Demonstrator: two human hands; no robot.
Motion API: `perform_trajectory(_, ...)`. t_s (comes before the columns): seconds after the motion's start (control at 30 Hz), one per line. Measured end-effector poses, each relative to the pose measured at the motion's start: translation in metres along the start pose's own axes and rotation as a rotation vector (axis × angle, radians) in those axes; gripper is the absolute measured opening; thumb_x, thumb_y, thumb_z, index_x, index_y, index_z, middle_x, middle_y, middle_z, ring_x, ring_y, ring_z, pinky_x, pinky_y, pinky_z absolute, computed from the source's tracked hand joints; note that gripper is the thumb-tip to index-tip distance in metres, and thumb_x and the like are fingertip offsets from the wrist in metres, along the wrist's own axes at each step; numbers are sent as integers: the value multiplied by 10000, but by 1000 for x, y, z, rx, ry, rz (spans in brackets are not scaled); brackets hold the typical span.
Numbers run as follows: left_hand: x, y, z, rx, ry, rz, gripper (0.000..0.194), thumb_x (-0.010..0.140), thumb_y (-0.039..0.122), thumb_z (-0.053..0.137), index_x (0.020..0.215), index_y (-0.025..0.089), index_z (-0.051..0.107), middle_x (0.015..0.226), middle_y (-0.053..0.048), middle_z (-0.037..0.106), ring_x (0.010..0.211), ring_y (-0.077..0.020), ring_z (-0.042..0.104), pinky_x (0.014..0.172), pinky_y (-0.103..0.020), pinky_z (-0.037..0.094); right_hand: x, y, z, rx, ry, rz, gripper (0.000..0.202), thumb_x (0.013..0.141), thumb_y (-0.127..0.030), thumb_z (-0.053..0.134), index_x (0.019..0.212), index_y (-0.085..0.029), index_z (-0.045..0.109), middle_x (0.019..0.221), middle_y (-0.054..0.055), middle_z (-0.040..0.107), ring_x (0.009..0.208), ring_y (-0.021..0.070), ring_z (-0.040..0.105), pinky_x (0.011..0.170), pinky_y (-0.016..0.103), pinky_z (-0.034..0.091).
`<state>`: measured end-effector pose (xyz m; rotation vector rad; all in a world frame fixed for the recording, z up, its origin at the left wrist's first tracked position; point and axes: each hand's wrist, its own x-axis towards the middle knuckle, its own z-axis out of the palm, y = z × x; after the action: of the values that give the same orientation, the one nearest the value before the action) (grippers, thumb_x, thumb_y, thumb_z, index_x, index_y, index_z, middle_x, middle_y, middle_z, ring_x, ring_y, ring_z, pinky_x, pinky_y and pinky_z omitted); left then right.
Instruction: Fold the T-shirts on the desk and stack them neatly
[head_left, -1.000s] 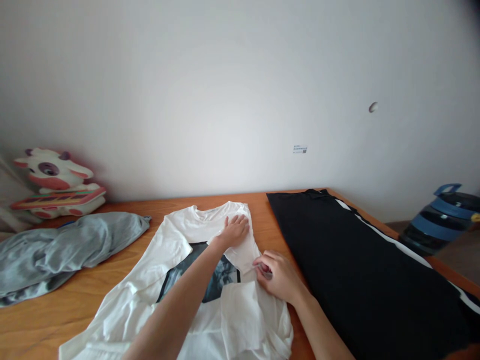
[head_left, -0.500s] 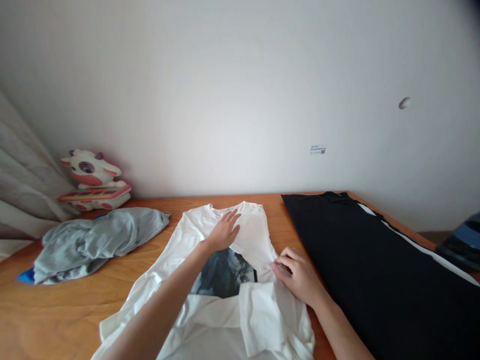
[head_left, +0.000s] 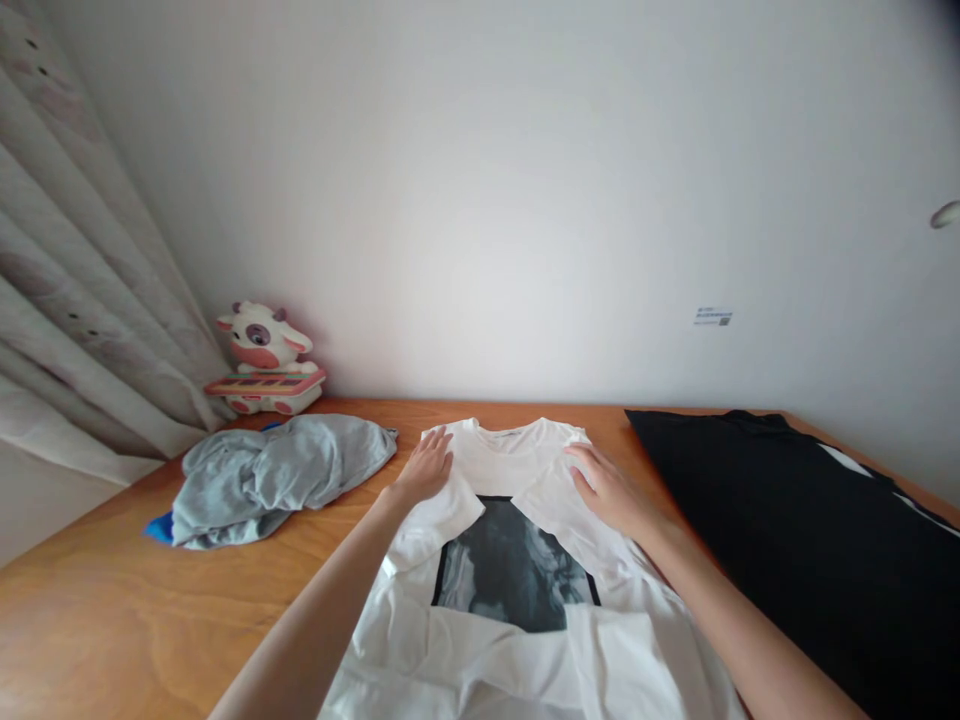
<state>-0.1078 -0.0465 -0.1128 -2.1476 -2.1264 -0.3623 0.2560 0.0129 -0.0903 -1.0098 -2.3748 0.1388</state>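
A white T-shirt (head_left: 501, 462) lies on the wooden surface with its collar toward the wall. Its dark, smoky print (head_left: 517, 560) shows in the middle. Both sleeves are turned inward, their ends over the upper corners of the print. My left hand (head_left: 429, 466) rests flat on the shirt's left shoulder, fingers stretched out. On the right shoulder lies my right hand (head_left: 604, 488), its fingers extended and the thumb apart. Loose white folds cover the print's lower edge, and a doubled flap (head_left: 619, 650) sits at the lower right.
A crumpled grey garment (head_left: 277, 480) with some blue beneath lies at the left. Behind it stands a cow-shaped toy keyboard (head_left: 266, 360) beside the curtain (head_left: 90, 290). Black fabric with a white stripe (head_left: 750, 520) is spread at the right. The wall (head_left: 487, 200) borders the wooden surface (head_left: 97, 620).
My left hand has moved from near the collar to the left shoulder. My right hand has gone up from the side edge to the right shoulder. The camera has turned left.
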Motion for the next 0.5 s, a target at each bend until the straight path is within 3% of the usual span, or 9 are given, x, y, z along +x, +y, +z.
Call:
perform_trajectory(0.1, 28, 4, 11, -13, -31, 28, 525, 1026, 262, 323, 1498, 75, 454, 1630, -190, 380, 1532, -260, 327, 1240, -427, 303, 48, 8, 25, -100, -109, 5, 504, 962, -144, 348, 1435, -140, 520, 1490, 155, 564, 1414, 222, 484, 1190, 426, 372)
perform_trajectory(0.2, 44, 2, 25, -26, -63, 8, 533, 1033, 284, 325, 1522, 95, 421, 1627, -182, 390, 1521, -256, 348, 1230, -433, 309, 73, 22, 50, -149, -167, 50, 569, 939, -97, 355, 1495, -142, 468, 1531, 147, 533, 1448, 214, 445, 1200, 416, 340)
perform_trajectory(0.37, 52, -4, 40, -17, -96, -116, 542, 1057, 381, 299, 1510, 108, 418, 1625, -214, 377, 1533, -334, 304, 1219, -561, 255, 76, 47, 81, -267, -227, 276, 542, 1009, -274, 356, 1522, -114, 428, 1563, 204, 479, 1467, 308, 407, 1189, 518, 297)
perform_trajectory(0.5, 59, 0, 39, -8, -95, -162, 545, 1048, 396, 340, 1501, 103, 415, 1628, -240, 354, 1522, -392, 295, 1182, -634, 260, 76, 55, 89, -324, -247, 370, 556, 1038, -373, 285, 1530, -162, 430, 1601, 187, 431, 1488, 327, 365, 1188, 559, 255)
